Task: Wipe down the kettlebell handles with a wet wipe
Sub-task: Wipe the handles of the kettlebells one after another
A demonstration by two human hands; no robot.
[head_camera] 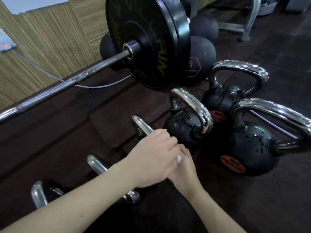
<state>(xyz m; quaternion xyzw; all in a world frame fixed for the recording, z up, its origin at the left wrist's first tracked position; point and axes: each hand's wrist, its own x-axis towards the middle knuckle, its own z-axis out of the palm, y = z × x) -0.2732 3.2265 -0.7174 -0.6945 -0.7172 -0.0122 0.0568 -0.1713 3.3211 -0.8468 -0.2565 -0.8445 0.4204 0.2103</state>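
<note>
While both hands are crossed low in the middle of the view, the handle (143, 126) nearest them is met by the left hand (151, 158), whose fingers are curled down over its near end. Its long axis runs up and to the left, away from the knuckles. The right hand (184, 167) is tucked under and just beside the left, so the left is judged the nearer to that bar. Whether a wet wipe is held cannot be told; only a small white patch (179, 159) is seen between the two hands, and the right hand's grip is hidden.

Chrome handles are seen on every kettlebell. Two more bars (96, 163) (39, 193) lie nearer the left forearm, partly covered. Three black bells (185, 126) (223, 98) (252, 148) stand on the dark floor (58, 132) to the right, their looped handles upright and bright, their bodies beaded with droplets. Those loops are judged the farther reach.
</note>
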